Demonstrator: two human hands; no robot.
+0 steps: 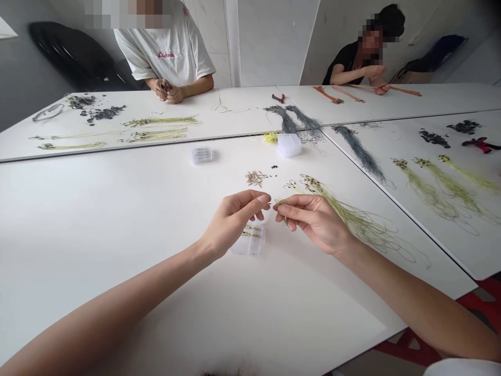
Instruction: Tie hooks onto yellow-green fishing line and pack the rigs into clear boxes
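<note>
The fingers of the right hand (313, 222) pinch a tiny metal hook on fine pale-green fishing line (279, 203), which is light, limp and prone to tangling, so it is best held at the hook's shank. The fingers of the left hand (230, 222) curl closed just beside it, above a clear plastic box (248, 244) on the white tabletop (117, 209).

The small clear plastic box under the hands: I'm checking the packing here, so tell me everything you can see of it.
The small clear plastic box is a shallow, translucent rectangular case lying flat on the white table. Short yellow-green lines with dark ends show in its upper part, lying crosswise. The left hand hangs over its upper-left side and hides part of it; whether they touch, I cannot tell.
</note>
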